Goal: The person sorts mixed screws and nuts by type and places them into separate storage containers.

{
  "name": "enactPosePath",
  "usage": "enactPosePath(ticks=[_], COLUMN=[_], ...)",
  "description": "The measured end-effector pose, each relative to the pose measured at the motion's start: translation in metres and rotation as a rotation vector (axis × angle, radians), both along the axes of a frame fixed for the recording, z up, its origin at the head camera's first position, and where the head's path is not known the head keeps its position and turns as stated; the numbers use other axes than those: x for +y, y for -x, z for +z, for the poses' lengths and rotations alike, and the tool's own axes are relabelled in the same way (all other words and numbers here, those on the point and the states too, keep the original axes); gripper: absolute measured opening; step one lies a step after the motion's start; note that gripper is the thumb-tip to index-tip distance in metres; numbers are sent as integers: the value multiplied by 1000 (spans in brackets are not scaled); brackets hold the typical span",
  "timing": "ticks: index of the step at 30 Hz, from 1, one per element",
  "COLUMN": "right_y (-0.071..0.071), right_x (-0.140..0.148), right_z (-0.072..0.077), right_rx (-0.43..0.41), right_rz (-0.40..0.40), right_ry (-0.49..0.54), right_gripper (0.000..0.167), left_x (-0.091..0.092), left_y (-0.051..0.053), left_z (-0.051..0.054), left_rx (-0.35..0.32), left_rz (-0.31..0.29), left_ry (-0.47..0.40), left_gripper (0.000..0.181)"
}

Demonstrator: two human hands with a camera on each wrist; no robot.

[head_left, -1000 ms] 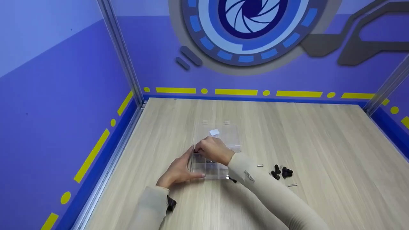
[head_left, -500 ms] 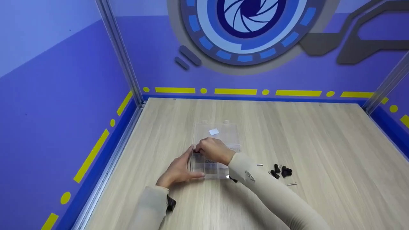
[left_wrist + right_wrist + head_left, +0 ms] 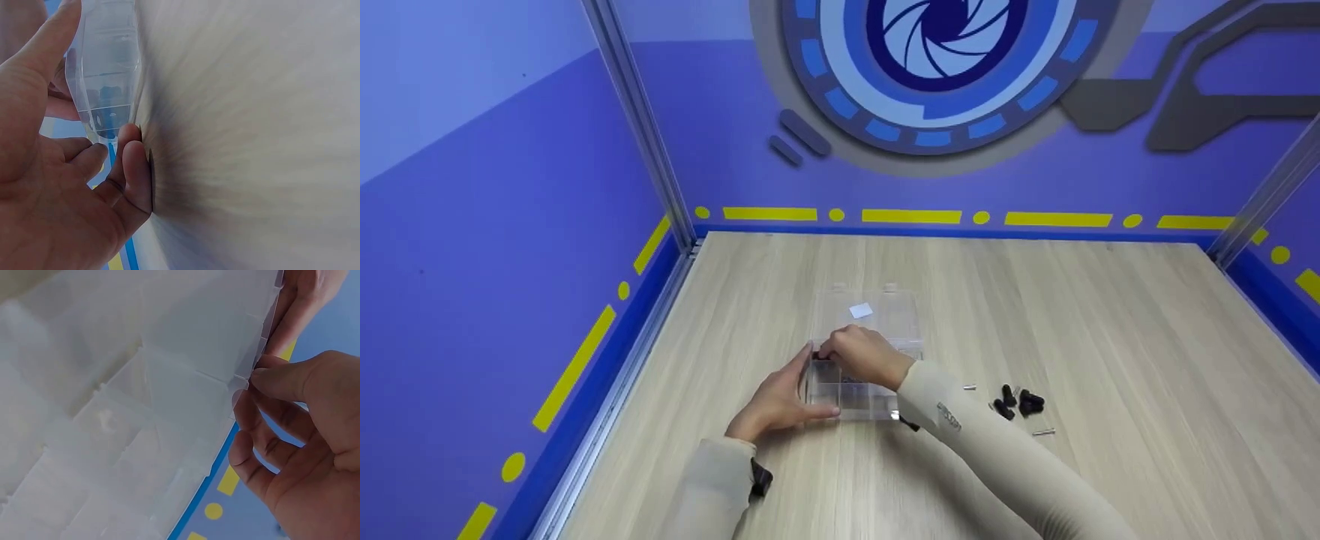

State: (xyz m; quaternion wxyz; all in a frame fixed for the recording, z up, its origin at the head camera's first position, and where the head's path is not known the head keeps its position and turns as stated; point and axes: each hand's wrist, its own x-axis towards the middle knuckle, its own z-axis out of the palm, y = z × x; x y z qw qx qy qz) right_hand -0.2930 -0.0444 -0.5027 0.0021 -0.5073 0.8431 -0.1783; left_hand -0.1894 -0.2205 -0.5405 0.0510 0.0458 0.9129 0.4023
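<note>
A light wood table (image 3: 1110, 315) stands here, with pale and darker stripes in the wood. A clear plastic box (image 3: 856, 403) sits on it, its lid (image 3: 829, 319) folded back away from the person. To the person's right lie some small black bits (image 3: 1030, 403), with two shiny pins nearby, one (image 3: 970, 387) closer to the box and one (image 3: 1044, 432) closer to the person.

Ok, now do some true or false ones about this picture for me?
1. The lid of the clear compartment box is open. True.
2. The left hand is on the box's right side. False: the left hand is on its left side.
3. Small black parts lie on the table, right of the box. True.
4. The label on the lid is red. False: the label is white.
5. The right hand reaches over the box. True.
</note>
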Motion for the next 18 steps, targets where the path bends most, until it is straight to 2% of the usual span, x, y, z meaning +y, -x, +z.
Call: enactPosePath(ticks=[6,10,14,18], right_y=[3,7,10,14], right_x=[13,27,44,67], right_z=[3,6,8,8], right_rx=[-16,10,45,47], right_rz=[9,-9,-50,-111], right_ry=[-20,-7,7,20], right_gripper=[33,35,33,39], left_x=[2,3,3,4], left_y=[1,1,1,1], left_z=[-1,-1,0,1], left_rx=[-7,-22,-21,-32], left_rz=[7,22,25,33], left_ry=[9,14,25,37], left_gripper=[123,124,124,124])
